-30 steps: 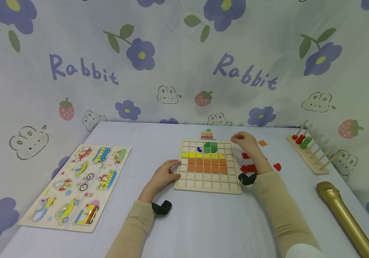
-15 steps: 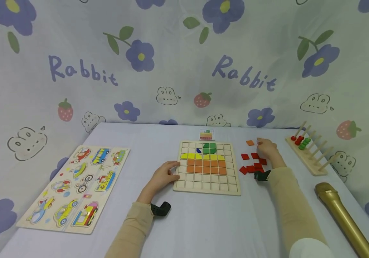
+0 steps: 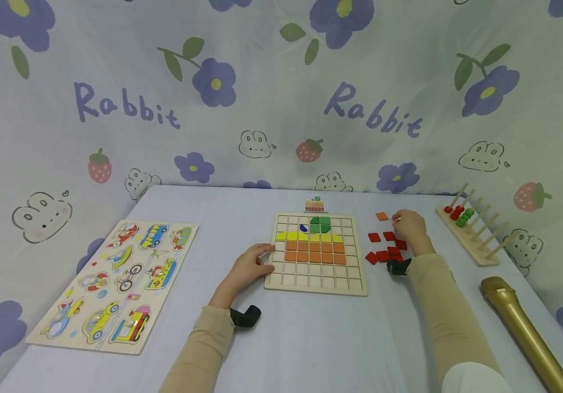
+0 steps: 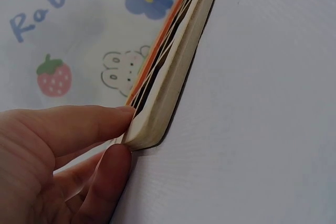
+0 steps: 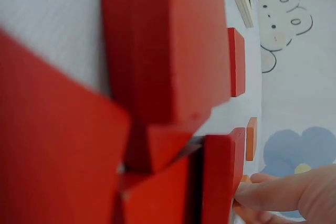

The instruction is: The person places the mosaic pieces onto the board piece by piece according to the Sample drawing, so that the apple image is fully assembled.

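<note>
A wooden grid board lies flat in the middle of the table, holding orange squares, a yellow row, green rounded pieces and a small blue piece. My left hand holds the board's left edge; in the left wrist view, index finger and thumb meet around its corner. Right of the board, my right hand pinches an orange tile, mostly hidden by the fingers. Another orange tile lies just to its left. Several red tiles lie beside the wrist.
A small picture card sits behind the board. A vehicle puzzle lies at the left. At the right are a peg rack with red and green beads and a gold microphone. A printed cloth hangs behind the table.
My right hand has moved right from the board's top right corner, down to the orange tile, uncovering the other orange tile. My left hand has stayed on the board's edge.
</note>
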Motion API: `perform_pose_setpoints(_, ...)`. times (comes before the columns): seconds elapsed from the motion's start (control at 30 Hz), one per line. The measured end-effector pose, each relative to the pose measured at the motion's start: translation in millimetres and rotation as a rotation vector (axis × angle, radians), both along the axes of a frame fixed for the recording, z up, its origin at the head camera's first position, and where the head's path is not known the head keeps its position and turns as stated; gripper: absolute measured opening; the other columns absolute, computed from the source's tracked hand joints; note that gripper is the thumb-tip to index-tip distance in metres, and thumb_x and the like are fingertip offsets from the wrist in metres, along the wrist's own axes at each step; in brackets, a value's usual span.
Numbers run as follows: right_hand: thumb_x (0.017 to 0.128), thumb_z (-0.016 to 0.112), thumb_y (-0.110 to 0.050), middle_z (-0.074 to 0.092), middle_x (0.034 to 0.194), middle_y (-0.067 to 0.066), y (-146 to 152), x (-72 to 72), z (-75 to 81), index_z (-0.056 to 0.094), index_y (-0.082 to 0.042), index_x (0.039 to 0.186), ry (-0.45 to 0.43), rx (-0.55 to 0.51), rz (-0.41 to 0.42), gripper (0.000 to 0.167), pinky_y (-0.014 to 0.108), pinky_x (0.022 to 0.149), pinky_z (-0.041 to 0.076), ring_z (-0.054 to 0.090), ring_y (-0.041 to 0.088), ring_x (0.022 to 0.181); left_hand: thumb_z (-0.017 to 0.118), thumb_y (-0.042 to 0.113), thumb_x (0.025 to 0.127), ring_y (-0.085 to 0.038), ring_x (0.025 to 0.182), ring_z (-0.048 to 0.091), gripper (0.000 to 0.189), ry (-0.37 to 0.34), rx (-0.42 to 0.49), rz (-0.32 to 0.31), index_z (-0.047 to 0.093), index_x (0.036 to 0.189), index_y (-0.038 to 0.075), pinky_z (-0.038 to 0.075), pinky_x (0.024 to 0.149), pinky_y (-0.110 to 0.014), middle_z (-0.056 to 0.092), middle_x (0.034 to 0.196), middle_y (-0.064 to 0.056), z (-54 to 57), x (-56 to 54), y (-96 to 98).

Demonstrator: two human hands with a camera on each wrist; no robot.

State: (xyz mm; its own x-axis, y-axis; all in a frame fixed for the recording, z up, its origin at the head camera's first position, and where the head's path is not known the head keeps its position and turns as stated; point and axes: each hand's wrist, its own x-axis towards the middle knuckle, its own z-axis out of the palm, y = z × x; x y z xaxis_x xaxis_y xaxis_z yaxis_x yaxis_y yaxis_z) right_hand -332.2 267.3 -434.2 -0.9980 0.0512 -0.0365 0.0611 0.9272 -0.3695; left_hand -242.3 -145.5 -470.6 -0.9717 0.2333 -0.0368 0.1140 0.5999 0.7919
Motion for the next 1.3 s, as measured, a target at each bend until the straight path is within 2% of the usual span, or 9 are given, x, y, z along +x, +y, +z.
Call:
perform_pose_setpoints(0.2, 0.087, 0.051, -0.007, 0.054, 0.110, 0.030, -2.2, 5.7, 5.2, 0.058, 0.007, 0.111, -0.009, -0.029, -0.040, 0.028, 0.050, 0.077, 0.044, 0.050, 0.045, 0.101, 0.070, 0.015, 0.080, -0.011, 0.067, 0.048, 0.052, 0.006, 0.003, -0.010, 0.055, 0.129, 0.009, 0.040, 0.061, -0.026, 0.046, 0.137, -0.007, 0.3, 0.5, -0.5)
perform_pose_setpoints(0.4, 0.085, 0.050, -0.003, 0.056, 0.106, 0.030, -16.0, 8.6, 10.5, 0.051, 0.005, 0.115, 0.070, -0.096, -0.046, 0.032, 0.047, 0.072, 0.044, 0.053, 0.043, 0.093, 0.070, 0.015, 0.080, -0.011, 0.068, 0.047, 0.052, 0.005, 0.001, -0.008, 0.055, 0.130, 0.009, 0.040, 0.061, -0.026, 0.046, 0.137, -0.007, 0.6, 1.2, -0.5)
perform_pose_setpoints(0.57, 0.086, 0.063, -0.011, 0.058, 0.107, 0.025, -51.4, 7.1, 21.4, 0.051, 0.003, 0.115, 0.091, -0.399, -0.021, 0.035, 0.038, 0.072, 0.048, 0.059, 0.038, 0.091, 0.070, 0.015, 0.080, -0.011, 0.067, 0.047, 0.052, -0.001, -0.004, 0.001, 0.055, 0.129, 0.010, 0.040, 0.061, -0.026, 0.046, 0.137, -0.006, 2.7, 2.0, 0.1)
perform_pose_setpoints(0.7, 0.087, 0.064, -0.017, 0.061, 0.102, 0.018, -92.1, 7.5, 26.5, 0.054, 0.002, 0.114, -0.020, -0.689, 0.049, 0.034, 0.041, 0.082, 0.049, 0.058, 0.038, 0.096, 0.070, 0.015, 0.080, -0.012, 0.068, 0.047, 0.052, 0.005, -0.010, -0.002, 0.055, 0.129, 0.009, 0.039, 0.061, -0.025, 0.046, 0.136, -0.008, 4.0, 2.1, 0.6)
perform_pose_setpoints(0.8, 0.090, 0.061, -0.019, 0.062, 0.102, 0.013, -125.2, 10.6, 25.2, 0.055, 0.001, 0.115, -0.134, -0.796, 0.115, 0.033, 0.044, 0.086, 0.045, 0.055, 0.036, 0.098, 0.070, 0.015, 0.081, -0.011, 0.069, 0.047, 0.051, 0.008, -0.018, -0.010, 0.055, 0.129, 0.009, 0.039, 0.061, -0.025, 0.046, 0.136, -0.009, 3.8, 2.1, 0.9)
perform_pose_setpoints(0.9, 0.092, 0.057, -0.019, 0.061, 0.106, 0.010, -158.7, 14.2, 22.6, 0.058, -0.001, 0.115, -0.222, -0.773, 0.195, 0.029, 0.042, 0.085, 0.044, 0.053, 0.029, 0.097, 0.070, 0.015, 0.081, -0.011, 0.069, 0.047, 0.051, 0.010, -0.016, -0.015, 0.054, 0.129, 0.008, 0.039, 0.060, -0.025, 0.046, 0.136, -0.009, 3.3, 1.9, 0.6)
perform_pose_setpoints(1.03, 0.093, 0.055, -0.017, 0.060, 0.113, 0.010, -197.5, 17.8, 21.2, 0.062, -0.003, 0.111, -0.276, -0.675, 0.290, 0.024, 0.039, 0.086, 0.043, 0.052, 0.024, 0.098, 0.070, 0.015, 0.081, -0.011, 0.068, 0.047, 0.052, 0.009, -0.007, -0.012, 0.054, 0.130, 0.009, 0.040, 0.061, -0.026, 0.046, 0.136, -0.008, 3.0, 1.2, 0.2)
perform_pose_setpoints(1.2, 0.087, 0.063, -0.015, 0.063, 0.104, 0.007, -226.2, 16.8, 13.7, 0.068, -0.005, 0.098, -0.249, -0.557, 0.339, 0.016, 0.033, 0.081, 0.043, 0.051, 0.019, 0.091, 0.069, 0.015, 0.081, -0.011, 0.065, 0.047, 0.057, 0.018, 0.000, -0.018, 0.050, 0.134, 0.009, 0.040, 0.058, -0.025, 0.048, 0.133, -0.009, 1.7, 0.6, -0.8)
perform_pose_setpoints(1.3, 0.084, 0.066, -0.013, 0.064, 0.094, 0.004, -235.0, 17.1, 6.5, 0.069, -0.008, 0.091, -0.202, -0.432, 0.374, 0.010, 0.029, 0.073, 0.042, 0.051, 0.017, 0.081, 0.069, 0.015, 0.081, -0.011, 0.061, 0.046, 0.063, 0.010, 0.004, -0.018, 0.044, 0.138, 0.008, 0.039, 0.055, -0.025, 0.055, 0.113, -0.010, 1.5, 0.7, -1.2)
